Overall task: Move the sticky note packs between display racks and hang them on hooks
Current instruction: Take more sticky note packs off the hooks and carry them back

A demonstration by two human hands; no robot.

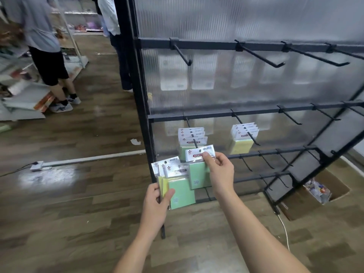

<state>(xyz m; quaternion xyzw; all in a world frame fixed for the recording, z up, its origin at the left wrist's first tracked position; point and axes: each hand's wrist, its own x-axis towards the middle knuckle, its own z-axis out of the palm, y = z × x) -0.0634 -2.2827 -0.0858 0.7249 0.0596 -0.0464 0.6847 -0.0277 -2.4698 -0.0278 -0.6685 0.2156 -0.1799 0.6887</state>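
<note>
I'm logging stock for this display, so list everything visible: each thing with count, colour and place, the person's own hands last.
display rack: one, black, centre-right
hooks: many, black, most bare
hung green packs: several, left hook of second bar
hung yellow packs: several, next hook
cardboard box: one, brown, floor right
power strip: one, white, floor left
bystanders: two, upper left
left hand: holds fanned packs, green and yellow
right hand: pinches green pack near left hook
</note>
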